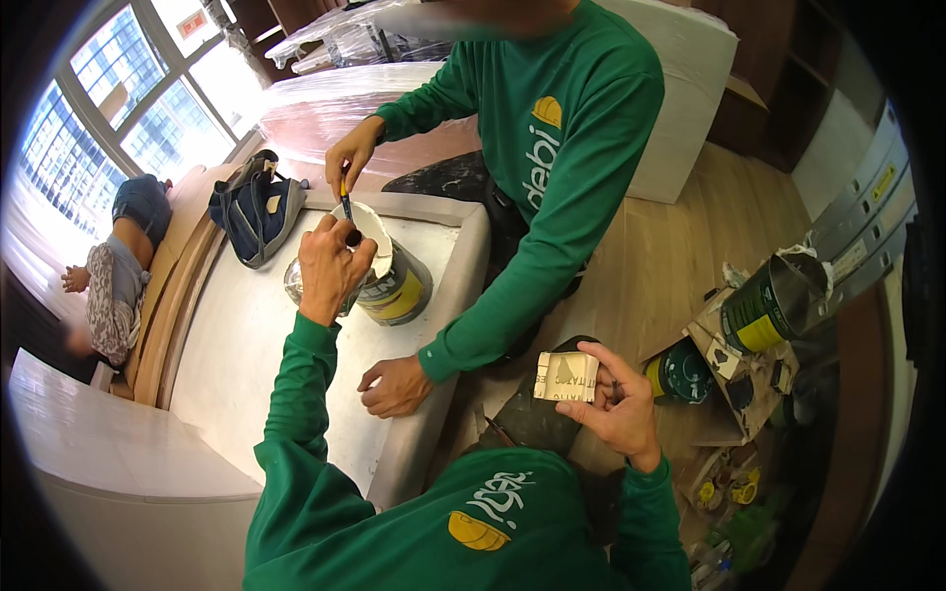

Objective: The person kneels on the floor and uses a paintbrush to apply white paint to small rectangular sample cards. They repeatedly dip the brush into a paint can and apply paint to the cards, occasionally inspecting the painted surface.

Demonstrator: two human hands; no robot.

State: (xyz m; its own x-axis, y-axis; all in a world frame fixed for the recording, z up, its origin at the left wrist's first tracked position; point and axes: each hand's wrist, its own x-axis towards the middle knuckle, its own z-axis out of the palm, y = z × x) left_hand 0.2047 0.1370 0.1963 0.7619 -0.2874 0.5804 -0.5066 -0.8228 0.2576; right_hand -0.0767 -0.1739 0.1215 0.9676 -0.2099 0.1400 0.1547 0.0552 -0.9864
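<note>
My left hand (332, 266) is above a grey-and-yellow paint can (399, 292), fingers closed around a tool with a dark round end (353, 238); the rest of this tool is hidden. A white-coated liner (377, 225) rises from the can's mouth. Partly behind my wrist is a clear-wrapped container (293, 281). A co-worker's hand (351, 156) holds a yellow-and-black handled tool (345, 193) down into the liner. Over my lap, my right hand (617, 406) grips a small open cardboard box (565, 377) between thumb and fingers. Inside its bottom lies a greyish patch.
A pale flat base (244, 347) with a padded rim (469, 244) carries the cans. The co-worker's other fist (395, 385) rests near that rim. A blue tool bag (255, 210) stands behind; paint cans (772, 303) and a ladder (865, 229) are at right. Another person (122, 284) is at far left.
</note>
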